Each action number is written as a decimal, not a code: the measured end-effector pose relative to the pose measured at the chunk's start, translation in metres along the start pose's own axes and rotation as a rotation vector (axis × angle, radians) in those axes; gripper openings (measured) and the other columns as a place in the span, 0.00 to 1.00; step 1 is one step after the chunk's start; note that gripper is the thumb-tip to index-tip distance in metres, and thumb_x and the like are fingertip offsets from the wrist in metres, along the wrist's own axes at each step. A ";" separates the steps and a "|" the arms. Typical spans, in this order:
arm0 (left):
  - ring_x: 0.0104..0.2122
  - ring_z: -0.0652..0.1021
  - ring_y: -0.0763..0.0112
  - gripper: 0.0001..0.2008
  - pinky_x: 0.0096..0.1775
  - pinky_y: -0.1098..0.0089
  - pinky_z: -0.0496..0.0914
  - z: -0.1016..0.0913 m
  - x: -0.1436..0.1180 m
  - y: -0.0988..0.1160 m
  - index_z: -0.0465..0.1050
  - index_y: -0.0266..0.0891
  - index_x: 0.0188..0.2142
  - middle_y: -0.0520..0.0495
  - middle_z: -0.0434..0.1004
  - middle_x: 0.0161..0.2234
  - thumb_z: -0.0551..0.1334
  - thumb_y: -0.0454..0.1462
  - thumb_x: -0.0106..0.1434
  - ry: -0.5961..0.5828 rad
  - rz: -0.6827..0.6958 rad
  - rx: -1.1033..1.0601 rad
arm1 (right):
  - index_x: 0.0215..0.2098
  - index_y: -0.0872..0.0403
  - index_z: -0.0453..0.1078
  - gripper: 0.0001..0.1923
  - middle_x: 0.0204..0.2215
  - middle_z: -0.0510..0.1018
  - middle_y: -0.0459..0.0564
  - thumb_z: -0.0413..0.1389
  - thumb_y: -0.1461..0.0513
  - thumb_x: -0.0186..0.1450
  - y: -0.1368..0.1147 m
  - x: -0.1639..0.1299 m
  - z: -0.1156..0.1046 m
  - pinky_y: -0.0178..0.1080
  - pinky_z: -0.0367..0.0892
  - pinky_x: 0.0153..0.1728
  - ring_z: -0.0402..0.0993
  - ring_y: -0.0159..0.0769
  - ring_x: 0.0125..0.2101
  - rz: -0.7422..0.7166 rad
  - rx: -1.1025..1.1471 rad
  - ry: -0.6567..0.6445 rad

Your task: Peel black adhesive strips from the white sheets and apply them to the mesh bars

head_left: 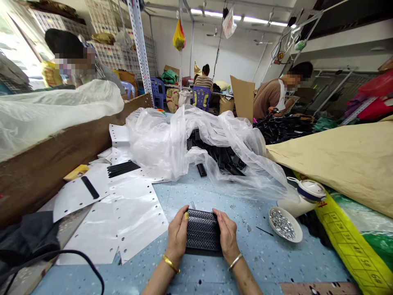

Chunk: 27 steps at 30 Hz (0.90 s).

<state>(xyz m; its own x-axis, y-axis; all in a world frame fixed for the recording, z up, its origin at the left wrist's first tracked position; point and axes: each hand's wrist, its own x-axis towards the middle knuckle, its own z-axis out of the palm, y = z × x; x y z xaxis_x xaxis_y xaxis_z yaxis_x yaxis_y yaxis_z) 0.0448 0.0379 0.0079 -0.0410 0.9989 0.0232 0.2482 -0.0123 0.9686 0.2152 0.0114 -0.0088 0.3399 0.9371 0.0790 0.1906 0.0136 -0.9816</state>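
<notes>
**Both hands squeeze a stack of black ribbed strips at the near edge**

The left hand [177, 236] and the right hand [227, 236] press from either side on a stack of black ribbed strips [203, 230], which sits on the blue speckled table [215, 274] near the person, in the middle of the view. The fingers of each hand are clamped on the stack's ends, thumbs lying over its top edge.

Just right of the stack stands a small white bowl of silvery bits [285, 224], with a white pot with a blue-rimmed lid [302, 196] beyond it. Left of the hands lie white punched sheets [135, 217]. Farther off, a crumpled clear plastic bag [172, 139] spills more black parts [224, 157]. Other people work at the far benches.
</notes>
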 end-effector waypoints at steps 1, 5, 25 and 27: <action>0.51 0.74 0.55 0.22 0.55 0.58 0.65 0.001 -0.001 -0.001 0.74 0.36 0.48 0.41 0.77 0.49 0.52 0.47 0.64 0.004 0.000 -0.007 | 0.41 0.55 0.78 0.26 0.44 0.79 0.56 0.49 0.45 0.66 0.001 0.001 -0.001 0.44 0.62 0.53 0.73 0.45 0.47 0.006 0.015 -0.002; 0.52 0.74 0.54 0.23 0.55 0.57 0.66 0.001 -0.006 -0.003 0.74 0.35 0.49 0.40 0.77 0.50 0.52 0.47 0.64 0.009 -0.011 -0.033 | 0.39 0.54 0.78 0.24 0.42 0.81 0.54 0.51 0.45 0.64 0.007 0.008 -0.008 0.42 0.65 0.51 0.75 0.43 0.45 0.038 0.068 -0.010; 0.60 0.65 0.51 0.21 0.58 0.53 0.62 -0.044 -0.012 -0.018 0.68 0.35 0.56 0.37 0.70 0.57 0.56 0.39 0.65 0.082 0.287 0.294 | 0.39 0.59 0.78 0.27 0.42 0.80 0.59 0.55 0.44 0.58 -0.004 0.009 -0.027 0.51 0.67 0.49 0.75 0.52 0.44 0.093 -0.068 0.106; 0.63 0.59 0.47 0.22 0.58 0.48 0.61 -0.079 -0.015 -0.025 0.67 0.34 0.57 0.35 0.69 0.58 0.58 0.39 0.64 0.097 0.444 0.582 | 0.39 0.58 0.77 0.25 0.41 0.81 0.58 0.55 0.45 0.60 -0.017 0.007 -0.026 0.47 0.70 0.46 0.76 0.50 0.42 0.006 -0.130 0.074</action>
<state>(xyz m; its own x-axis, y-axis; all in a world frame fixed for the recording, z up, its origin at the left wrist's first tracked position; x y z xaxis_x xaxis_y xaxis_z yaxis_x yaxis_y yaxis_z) -0.0376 0.0197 0.0024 0.1039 0.8965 0.4306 0.7336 -0.3614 0.5755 0.2380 0.0085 0.0129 0.4079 0.9086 0.0902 0.3038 -0.0419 -0.9518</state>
